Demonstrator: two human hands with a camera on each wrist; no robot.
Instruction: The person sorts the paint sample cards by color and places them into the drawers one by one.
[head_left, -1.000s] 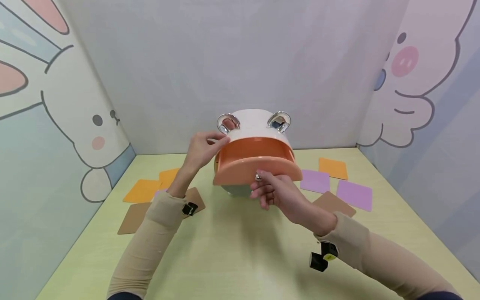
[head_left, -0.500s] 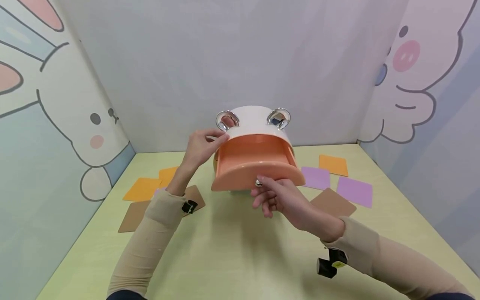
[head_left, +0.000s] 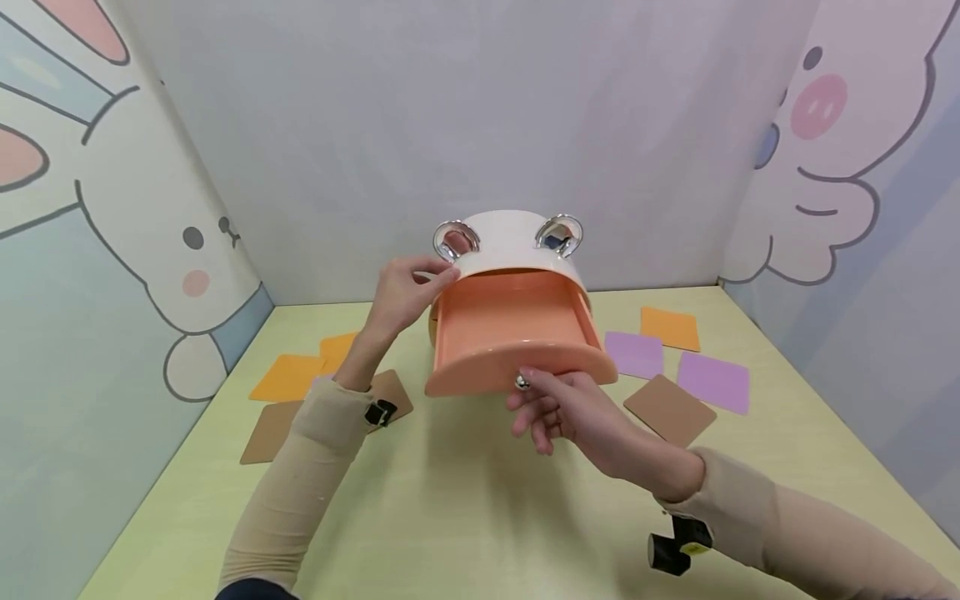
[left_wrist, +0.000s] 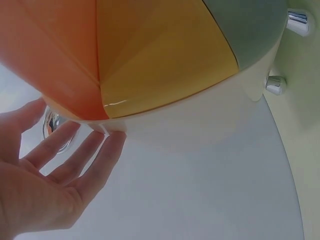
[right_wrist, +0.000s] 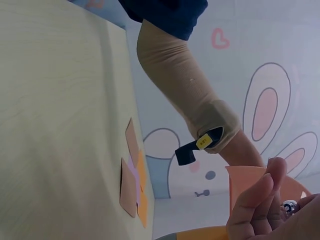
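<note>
A rounded white cabinet (head_left: 504,233) with two silver ears stands at the table's far middle. Its orange top drawer (head_left: 513,308) is pulled well out, and its visible inside is bare. My left hand (head_left: 402,296) holds the cabinet's upper left edge, thumb at the front rim below the ear. In the left wrist view, several fingers (left_wrist: 95,165) touch the white shell beside the orange and yellow drawer fronts. With thumb and index finger, my right hand (head_left: 573,408) pinches the small silver knob (head_left: 522,382) on the orange drawer; its other fingers hang loosely curled below.
Orange, brown and purple squares lie on both sides of the table: an orange square (head_left: 285,377) at left, a purple square (head_left: 712,382) and a brown square (head_left: 670,410) at right. Walls with cartoon animals stand around. A yellow drawer front (left_wrist: 160,60) sits below the orange one.
The orange drawer has slid further out toward me, with my right hand moving nearer and slightly right on its knob. My left hand stays at the cabinet's edge.
</note>
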